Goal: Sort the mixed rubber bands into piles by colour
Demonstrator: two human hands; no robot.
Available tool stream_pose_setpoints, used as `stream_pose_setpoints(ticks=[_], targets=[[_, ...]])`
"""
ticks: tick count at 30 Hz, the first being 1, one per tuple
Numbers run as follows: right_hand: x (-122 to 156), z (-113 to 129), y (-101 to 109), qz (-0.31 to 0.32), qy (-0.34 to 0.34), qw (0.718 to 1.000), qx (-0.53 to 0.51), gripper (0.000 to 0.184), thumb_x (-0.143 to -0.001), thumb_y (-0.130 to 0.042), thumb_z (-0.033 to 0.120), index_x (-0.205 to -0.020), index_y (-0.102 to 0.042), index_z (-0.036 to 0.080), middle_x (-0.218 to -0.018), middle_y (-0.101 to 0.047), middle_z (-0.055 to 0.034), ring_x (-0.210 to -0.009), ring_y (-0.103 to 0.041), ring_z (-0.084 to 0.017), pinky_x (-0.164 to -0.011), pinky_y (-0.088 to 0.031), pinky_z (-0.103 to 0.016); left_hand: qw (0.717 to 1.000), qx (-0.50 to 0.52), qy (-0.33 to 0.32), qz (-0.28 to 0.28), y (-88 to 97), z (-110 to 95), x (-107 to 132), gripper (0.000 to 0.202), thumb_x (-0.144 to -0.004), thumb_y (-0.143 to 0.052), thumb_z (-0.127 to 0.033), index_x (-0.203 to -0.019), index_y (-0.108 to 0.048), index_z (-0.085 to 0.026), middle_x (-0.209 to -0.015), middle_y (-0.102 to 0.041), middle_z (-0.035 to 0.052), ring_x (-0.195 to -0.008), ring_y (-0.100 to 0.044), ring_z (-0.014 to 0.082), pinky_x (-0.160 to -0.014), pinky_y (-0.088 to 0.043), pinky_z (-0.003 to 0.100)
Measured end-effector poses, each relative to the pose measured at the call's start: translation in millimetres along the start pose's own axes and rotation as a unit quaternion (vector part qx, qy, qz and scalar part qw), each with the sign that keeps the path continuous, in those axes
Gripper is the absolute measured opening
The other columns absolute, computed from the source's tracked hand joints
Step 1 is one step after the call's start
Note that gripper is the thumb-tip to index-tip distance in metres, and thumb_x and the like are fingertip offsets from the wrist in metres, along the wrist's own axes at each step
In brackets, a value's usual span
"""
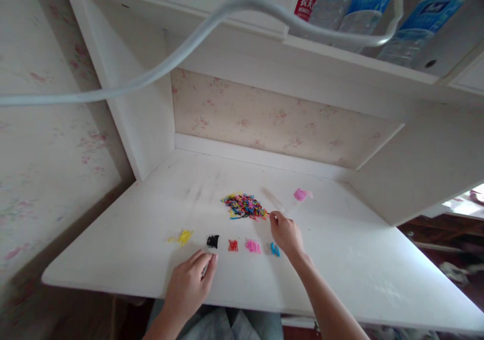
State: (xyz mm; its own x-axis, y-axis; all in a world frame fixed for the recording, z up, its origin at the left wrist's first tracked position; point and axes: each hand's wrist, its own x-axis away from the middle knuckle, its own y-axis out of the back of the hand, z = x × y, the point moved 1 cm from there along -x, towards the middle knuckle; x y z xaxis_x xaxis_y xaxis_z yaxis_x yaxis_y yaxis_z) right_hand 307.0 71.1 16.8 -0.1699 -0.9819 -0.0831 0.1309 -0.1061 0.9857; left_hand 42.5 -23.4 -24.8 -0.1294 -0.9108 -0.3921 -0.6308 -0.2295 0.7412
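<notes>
A heap of small mixed-colour pieces [244, 206] lies mid-desk on the white desk [363, 269]. In front of it sits a row of little sorted piles: yellow [183, 236], black [213, 241], red [233, 246], pink [252, 246], blue [275, 250]. My right hand [286, 234] reaches to the heap's right edge, fingertips pinched together at a piece too small to name. My left hand [189, 283] rests near the front edge just below the black pile, fingers loosely together and stretched, holding nothing.
A pink-capped clear item [300, 195] lies behind my right hand. A white hose [189, 43] arcs overhead. Water bottles [363, 7] stand on the shelf above. White cabinet walls close in on the left and right of the desk.
</notes>
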Motion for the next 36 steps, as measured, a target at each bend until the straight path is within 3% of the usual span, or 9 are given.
stream_pose_setpoints(ticks=[3,9,13,26,36], targets=[[18.3,18.1,0.5,-0.024,0.023,0.999,-0.030,0.036,-0.095,-0.030,0.040,-0.106,-0.063,0.031,-0.082,-0.071,-0.0013,-0.073,-0.065,-0.015,-0.058,-0.033,-0.021,1.000,-0.009,-0.009,0.003,1.0,-2.5,0.5,0.028,-0.091,-0.043,-0.031,-0.068,-0.056,-0.021,-0.064,-0.058,-0.0015,-0.056,-0.055,0.0100,-0.056,-0.034,0.024],[73.0,86.1,-5.6,-0.038,0.183,0.979,-0.086,0.033,-0.094,-0.035,0.031,-0.086,-0.066,0.028,-0.068,-0.070,0.0027,-0.059,-0.062,-0.010,-0.053,-0.027,-0.019,0.999,0.038,0.030,-0.003,6.0,-2.6,4.0,0.034,-0.090,-0.044,-0.034,-0.060,-0.052,-0.019,-0.052,-0.050,-0.0037,-0.048,-0.048,0.0076,-0.051,-0.032,0.022],[86.1,113.5,-11.1,-0.021,0.205,0.976,-0.071,0.030,-0.093,-0.036,0.027,-0.081,-0.064,0.026,-0.068,-0.070,0.0028,-0.058,-0.062,-0.010,-0.051,-0.023,-0.019,0.994,0.088,0.069,-0.005,7.5,1.6,5.8,0.038,-0.089,-0.044,-0.036,-0.055,-0.045,-0.018,-0.047,-0.042,-0.0050,-0.045,-0.043,0.0063,-0.048,-0.031,0.020],[89.8,126.1,-13.4,0.022,0.204,0.979,-0.017,0.016,-0.085,-0.046,0.022,-0.080,-0.061,0.023,-0.071,-0.069,-0.0001,-0.063,-0.063,-0.013,-0.051,-0.024,-0.020,0.992,0.104,0.066,0.000,6.5,3.4,5.6,0.037,-0.089,-0.045,-0.034,-0.056,-0.046,-0.018,-0.049,-0.044,-0.0041,-0.047,-0.042,0.0065,-0.049,-0.031,0.020],[93.1,117.7,-12.9,0.001,0.203,0.976,-0.079,0.029,-0.093,-0.038,0.027,-0.082,-0.065,0.025,-0.069,-0.069,0.0005,-0.059,-0.062,-0.010,-0.049,-0.025,-0.021,0.990,0.110,0.089,-0.017,6.4,2.2,3.9,0.036,-0.089,-0.046,-0.035,-0.057,-0.047,-0.018,-0.048,-0.046,-0.0043,-0.046,-0.043,0.0067,-0.048,-0.032,0.019]])
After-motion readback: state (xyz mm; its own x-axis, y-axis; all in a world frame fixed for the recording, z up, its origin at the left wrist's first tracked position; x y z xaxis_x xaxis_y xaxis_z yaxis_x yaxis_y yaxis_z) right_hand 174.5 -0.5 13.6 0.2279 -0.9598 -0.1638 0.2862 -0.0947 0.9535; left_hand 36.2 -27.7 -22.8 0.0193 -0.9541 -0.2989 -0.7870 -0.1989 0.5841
